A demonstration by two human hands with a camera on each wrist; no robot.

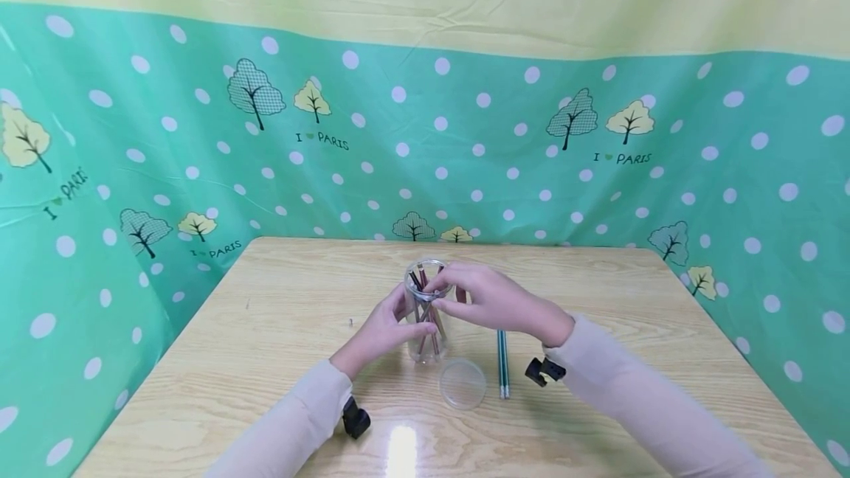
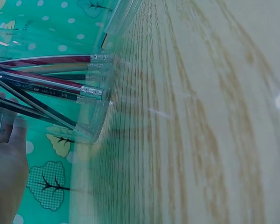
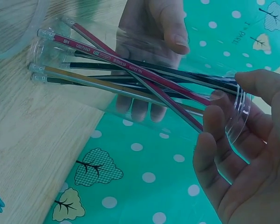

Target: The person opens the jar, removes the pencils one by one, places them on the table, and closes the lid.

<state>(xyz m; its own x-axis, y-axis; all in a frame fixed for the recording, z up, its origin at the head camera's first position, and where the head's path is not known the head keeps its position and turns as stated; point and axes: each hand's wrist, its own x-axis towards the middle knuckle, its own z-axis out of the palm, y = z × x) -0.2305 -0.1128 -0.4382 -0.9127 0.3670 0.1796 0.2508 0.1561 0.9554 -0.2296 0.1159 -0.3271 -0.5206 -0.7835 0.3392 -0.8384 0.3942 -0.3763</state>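
A clear, round jar (image 1: 425,349) stands on the table with several pencils (image 3: 107,58) leaning inside: dark red, black and yellowish ones, eraser ends down. My left hand (image 1: 384,330) grips the jar's side, its thumb in front and its fingers round the back, seen through the wall in the right wrist view. At the jar's open mouth is my right hand (image 1: 488,299), fingers bent over the rim and among the pencils' upper ends, the thumb by the rim. Whether it pinches a pencil is unclear. In the left wrist view, my left hand (image 2: 9,172) shows beside the jar.
A round clear lid (image 1: 462,384) lies flat in front of the jar. Two green pencils (image 1: 503,367) lie side by side right of the lid, below my right wrist. A tiny bit (image 1: 350,322) lies left of the jar. A patterned curtain (image 1: 372,168) surrounds the wooden table (image 1: 285,301).
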